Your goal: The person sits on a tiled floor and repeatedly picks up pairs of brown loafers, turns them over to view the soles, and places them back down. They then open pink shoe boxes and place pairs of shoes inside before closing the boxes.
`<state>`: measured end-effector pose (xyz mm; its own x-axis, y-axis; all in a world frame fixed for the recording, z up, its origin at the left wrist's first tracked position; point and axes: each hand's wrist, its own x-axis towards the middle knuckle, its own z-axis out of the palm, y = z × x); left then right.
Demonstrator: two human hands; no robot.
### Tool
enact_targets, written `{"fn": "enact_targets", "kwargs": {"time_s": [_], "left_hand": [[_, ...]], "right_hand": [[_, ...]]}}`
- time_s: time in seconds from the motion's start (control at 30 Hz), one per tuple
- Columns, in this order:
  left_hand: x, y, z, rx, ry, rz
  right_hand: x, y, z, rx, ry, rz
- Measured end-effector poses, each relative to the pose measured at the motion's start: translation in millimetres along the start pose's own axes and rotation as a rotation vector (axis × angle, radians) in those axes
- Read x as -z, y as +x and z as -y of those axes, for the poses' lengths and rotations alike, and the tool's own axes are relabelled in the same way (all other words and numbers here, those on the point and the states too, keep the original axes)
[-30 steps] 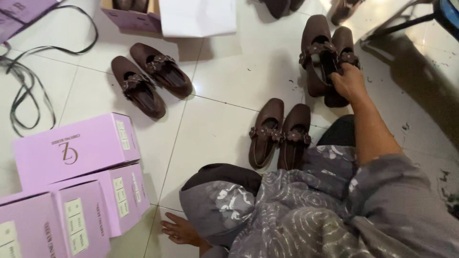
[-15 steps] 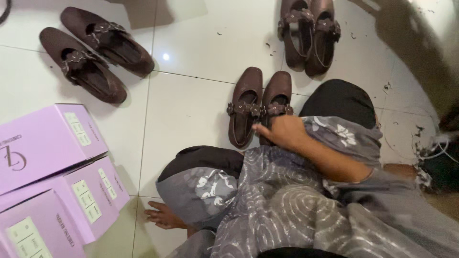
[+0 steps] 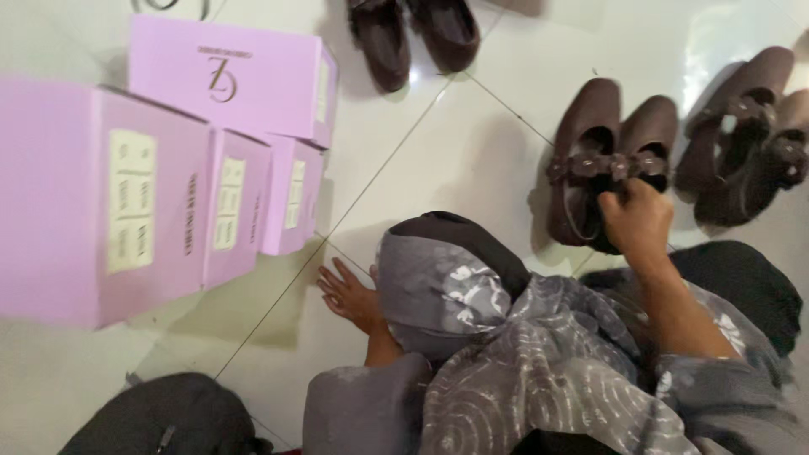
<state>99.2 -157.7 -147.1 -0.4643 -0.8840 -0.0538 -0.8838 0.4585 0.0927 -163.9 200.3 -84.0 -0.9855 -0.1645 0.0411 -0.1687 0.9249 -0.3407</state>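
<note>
- The right hand [image 3: 639, 221] was closed on the heel end of the brown shoes [image 3: 608, 160], gripping the pair where it stood side by side on the floor [image 3: 472, 160].
- The left hand [image 3: 350, 292] lay open, fingers spread, flat on the floor left of that pair.
- A second pair [image 3: 746, 135] stood just right of the held one; a third [image 3: 415, 34] lay beyond, up-left.
- Pink boxes [image 3: 194, 152] were stacked well left of the held shoes.

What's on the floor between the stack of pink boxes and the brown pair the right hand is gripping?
In the head view, only bare white floor tile separates the pink boxes from the brown pair under the right hand; the left hand rests nearer.
</note>
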Motion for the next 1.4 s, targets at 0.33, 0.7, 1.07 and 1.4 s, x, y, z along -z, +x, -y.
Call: {"fn": "enact_targets", "kwargs": {"time_s": [0.33,0.7,1.07,1.4], "left_hand": [[13.0,6.2,3.4,-0.013,-0.08,-0.077],[22.5,10.3,1.0,-0.019,-0.085,-0.113],[9.7,-2.8,-9.2,-0.025,-0.007,-0.048],[-11.1,-5.4,-6.4,-0.137,0.693,-0.393]], "right_hand": [[-16.8,67.2,36.9,-0.23,-0.253,0.25],[-8.5,59.3,60.8,-0.232,-0.145,0.162],[-22.0,73.2,13.0,-0.203,-0.091,0.18],[-27.2,33.7,30.7,-0.214,-0.165,0.027]]}}
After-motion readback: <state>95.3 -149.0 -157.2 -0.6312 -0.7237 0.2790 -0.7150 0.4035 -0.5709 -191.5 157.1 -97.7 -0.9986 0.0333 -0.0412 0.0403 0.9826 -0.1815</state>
